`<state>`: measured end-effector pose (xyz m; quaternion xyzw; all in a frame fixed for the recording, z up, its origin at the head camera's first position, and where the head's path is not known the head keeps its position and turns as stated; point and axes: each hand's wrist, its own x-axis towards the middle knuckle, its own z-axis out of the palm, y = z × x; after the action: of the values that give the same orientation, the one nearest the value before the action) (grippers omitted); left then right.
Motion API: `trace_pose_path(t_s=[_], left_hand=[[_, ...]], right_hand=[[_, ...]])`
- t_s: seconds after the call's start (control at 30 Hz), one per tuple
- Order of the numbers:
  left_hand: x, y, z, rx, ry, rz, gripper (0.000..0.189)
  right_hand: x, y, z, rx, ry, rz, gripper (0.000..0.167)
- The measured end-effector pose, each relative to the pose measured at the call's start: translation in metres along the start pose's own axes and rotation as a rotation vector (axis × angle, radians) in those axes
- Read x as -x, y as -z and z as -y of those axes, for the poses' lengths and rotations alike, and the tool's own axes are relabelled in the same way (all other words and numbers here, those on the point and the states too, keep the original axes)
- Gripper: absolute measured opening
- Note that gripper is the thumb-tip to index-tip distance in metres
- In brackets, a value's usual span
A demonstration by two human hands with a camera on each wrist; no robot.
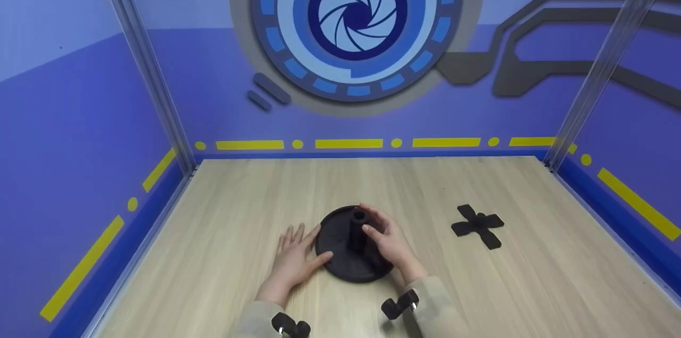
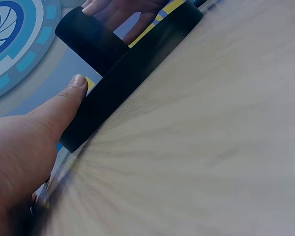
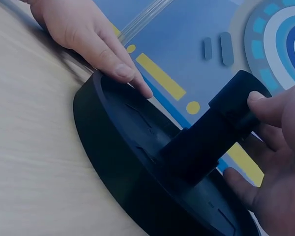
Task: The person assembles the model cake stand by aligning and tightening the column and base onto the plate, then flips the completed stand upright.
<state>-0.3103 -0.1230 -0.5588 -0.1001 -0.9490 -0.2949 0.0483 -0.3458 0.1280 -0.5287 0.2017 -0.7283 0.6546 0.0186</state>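
Pale wood-grain surface [image 1: 239, 199], enclosed by printed blue-violet panels [image 1: 213, 88] with a yellow dash-and-dot band near their base; clear corner strips [image 1: 159, 82] join the panels.

On the near half of the surface, about mid-width: a round black dish [image 1: 336, 234], shallow, with a raised rim, lying flat with its open side up. Inside it, a black post [image 1: 357, 237] rises from about the middle. Post is cylindrical, stepped to a wider collar toward its top, with a round hole in the upper end (depth cannot be told). Its long axis is upright, square to the dish floor; the holed end points up.

Right hand [image 1: 396, 245] grips the post near its top, thumb on the near side, fingers curled about the far side; the hand hides part of the dish's right side in the head view. Left hand [image 1: 292, 264] is spread open at the dish's left edge, thumb over the rim, index finger alongside it, remaining fingers extended over the surface.

Farther out, well apart to the right: a four-bladed black piece [image 1: 478, 224] lies on the surface, small knob at its centre. Nearest the viewer, light sleeves [image 1: 439, 306] bear black wrist mounts [image 1: 400, 304].
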Motion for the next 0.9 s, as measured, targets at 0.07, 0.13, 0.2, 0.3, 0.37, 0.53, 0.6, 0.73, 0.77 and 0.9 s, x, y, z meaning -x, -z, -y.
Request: trace_pose_path(t_s=[0.07,0.13,0.2,0.3,0.37,0.53,0.6,0.73,0.77,0.9], left_hand=[[0.0,0.0,0.0,-0.001,-0.002,-0.002,0.083],[0.0,0.0,0.0,0.0,-0.009,-0.007,0.083],[0.0,-0.001,0.0,0.0,-0.008,-0.004,0.082],[0.0,-0.001,0.001,0.003,-0.009,-0.006,0.082],[-0.001,-0.001,0.001,0.006,-0.005,-0.004,0.082],[0.0,-0.001,0.001,0.014,-0.001,0.0,0.083],[0.0,-0.001,0.002,0.02,0.003,0.005,0.083],[0.0,-0.001,0.002,0.031,0.01,0.014,0.083],[0.0,-0.001,0.002,0.029,0.01,0.015,0.083],[-0.001,-0.001,0.002,0.021,0.01,0.012,0.083]], right_hand=[[0.0,0.0,0.0,0.021,-0.002,-0.019,0.047],[0.0,-0.001,0.0,0.039,-0.007,-0.038,0.046],[0.0,-0.001,-0.001,0.049,-0.013,-0.056,0.045],[0.0,-0.002,-0.001,0.063,-0.01,-0.084,0.044],[0.0,-0.002,0.0,0.076,-0.006,-0.104,0.044],[0.0,-0.005,0.001,0.114,-0.018,-0.162,0.044],[0.0,-0.006,0.0,0.129,-0.029,-0.185,0.043],[0.0,-0.008,0.0,0.162,-0.04,-0.225,0.043],[0.0,-0.009,0.0,0.162,-0.043,-0.233,0.043],[0.001,-0.012,0.0,0.185,-0.027,-0.258,0.043]])
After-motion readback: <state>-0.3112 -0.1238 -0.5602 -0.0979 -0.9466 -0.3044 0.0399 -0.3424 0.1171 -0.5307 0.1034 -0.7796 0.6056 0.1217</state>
